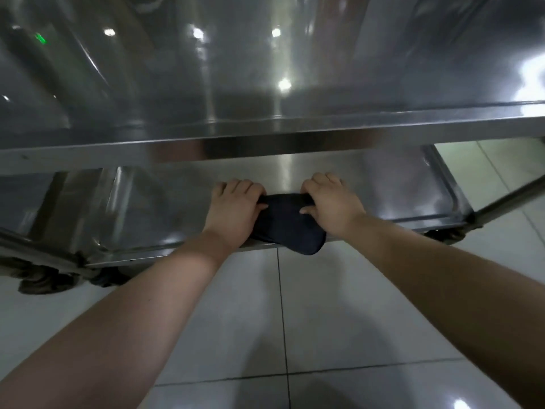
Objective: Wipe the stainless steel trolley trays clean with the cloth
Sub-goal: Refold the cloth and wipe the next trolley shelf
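Clamping the cloth with both hands at the front edge of the lower tray.

Lies bunched on the near rim, with one end hanging over the lip toward the tiled floor. Leaves bare steel to left and right, as far as a raised rim and a slanting post at the right corner. Sits close under the upper tray, whose front edge crosses just beyond the knuckles. Reaching forward and down with both forearms, palms down. Curling the left hand over the cloth's left end and the right hand over its right end, thumbs pressed on top, fingers bent together round the fabric.
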The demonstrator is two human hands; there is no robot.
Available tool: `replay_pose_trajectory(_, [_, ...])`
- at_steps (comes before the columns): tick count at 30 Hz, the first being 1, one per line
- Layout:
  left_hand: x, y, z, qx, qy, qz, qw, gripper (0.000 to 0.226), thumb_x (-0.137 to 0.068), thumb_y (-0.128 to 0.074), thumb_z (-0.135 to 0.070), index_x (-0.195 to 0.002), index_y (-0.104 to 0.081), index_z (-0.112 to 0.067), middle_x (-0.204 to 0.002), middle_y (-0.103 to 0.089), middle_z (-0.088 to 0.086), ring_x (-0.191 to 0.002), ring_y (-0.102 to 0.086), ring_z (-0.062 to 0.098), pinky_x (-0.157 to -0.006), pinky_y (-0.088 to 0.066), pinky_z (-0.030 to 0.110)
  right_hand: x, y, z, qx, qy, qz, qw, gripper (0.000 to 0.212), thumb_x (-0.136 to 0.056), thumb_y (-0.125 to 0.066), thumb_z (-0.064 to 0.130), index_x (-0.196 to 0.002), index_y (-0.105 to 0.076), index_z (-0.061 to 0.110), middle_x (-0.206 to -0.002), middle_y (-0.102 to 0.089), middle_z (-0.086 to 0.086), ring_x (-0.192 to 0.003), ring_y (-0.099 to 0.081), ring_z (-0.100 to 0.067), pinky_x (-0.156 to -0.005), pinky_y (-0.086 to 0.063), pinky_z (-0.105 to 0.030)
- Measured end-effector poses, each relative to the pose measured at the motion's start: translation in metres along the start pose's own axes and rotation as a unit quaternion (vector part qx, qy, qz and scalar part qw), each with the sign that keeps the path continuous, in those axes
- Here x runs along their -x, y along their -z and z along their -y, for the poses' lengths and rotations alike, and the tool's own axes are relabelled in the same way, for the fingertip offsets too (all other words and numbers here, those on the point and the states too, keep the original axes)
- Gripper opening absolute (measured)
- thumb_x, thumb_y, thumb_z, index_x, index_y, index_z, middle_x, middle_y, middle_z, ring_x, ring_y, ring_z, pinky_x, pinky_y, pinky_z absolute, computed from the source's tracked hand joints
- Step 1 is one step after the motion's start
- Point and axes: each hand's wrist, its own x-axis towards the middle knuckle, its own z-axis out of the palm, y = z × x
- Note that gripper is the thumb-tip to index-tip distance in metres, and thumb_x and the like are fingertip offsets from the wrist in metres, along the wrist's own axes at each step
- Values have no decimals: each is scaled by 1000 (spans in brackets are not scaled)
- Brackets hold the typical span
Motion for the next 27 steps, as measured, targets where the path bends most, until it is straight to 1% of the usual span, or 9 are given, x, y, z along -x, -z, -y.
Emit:
replay_pose_trajectory(3, [5,23,-38,-18,-67,3,998,14,-81,-77,-18,-88,-67,-12,-80,-65,8,-76,-63,31,-77,-33,38,35,28,-25,-30,17,23,999,31,-91,-66,29,-114,-57,10,-113,-57,-10,-106,-48,-27,-75,-21,-26])
replay_pose_trajectory(5, [1,36,-65,-30,-108,21,993,19,-76,-82,-18,-83,-67,-12,-74,-65,8,-69,-63,29,-74,-37,36,59,45,-44,-37,16,40,998,30,-92,-65,28,-114,-58,10,-114,-58,-10,-105,-50,-29,-73,-19,-25])
replay_pose_trajectory(7, [-7,48,-90,-29,-133,43,990,21,-72,-86,-18,-83,-69,-11,-73,-66,8,-65,-64,28,-69,-47,33,80,64,-59,-35,4,55,998,31,-93,-63,30,-118,-58,11,-118,-57,-10,-108,-51,-31,-80,-28,-30])
replay_pose_trajectory(9, [-20,66,-120,-11,-151,78,985,22,-70,-86,-16,-83,-69,-10,-71,-65,8,-63,-63,29,-65,-49,32,100,87,-73,-12,2,55,998,31,-92,-64,28,-117,-60,10,-116,-59,-12,-106,-54,-33,-88,-36,-37])
replay_pose_trajectory(14, [-50,129,-203,10,-164,157,974,23,-71,-86,-16,-79,-65,-10,-67,-59,7,-58,-58,31,-55,-47,34,155,166,-93,41,-62,103,992,28,-97,-53,27,-124,-52,18,-122,-55,-6,-113,-50,-30,-96,-37,-39])
replay_pose_trajectory(17, [-55,177,-250,41,-168,187,967,21,-71,-83,-11,-84,-67,-10,-74,-62,7,-66,-61,30,-61,-48,36,199,222,-90,30,-119,89,988,35,-90,-61,13,-125,-56,18,-123,-56,-4,-113,-52,-30,-94,-40,-39])
replay_pose_trajectory(20, [-64,228,-288,84,-160,232,956,10,-89,-64,-16,-95,-65,-8,-90,-64,12,-86,-59,34,-78,-41,40,240,281,-79,18,-173,51,983,36,-73,-74,2,-106,-63,12,-103,-61,-8,-93,-58,-34,-79,-45,-41])
replay_pose_trajectory(24, [-85,305,-340,90,-212,219,948,10,-84,-71,-13,-86,-63,-6,-81,-63,13,-76,-59,35,-71,-45,40,284,371,-74,24,-205,12,978,43,-66,-81,3,-104,-63,12,-95,-60,-8,-83,-56,-32,-74,-44,-38])
replay_pose_trajectory(27, [-111,368,-379,102,-248,205,941,13,-83,-71,-13,-88,-64,-4,-81,-62,14,-75,-59,35,-68,-45,42,309,448,-76,21,-215,-25,976,40,-65,-78,-3,-99,-64,10,-91,-60,-10,-77,-54,-32,-68,-44,-38])
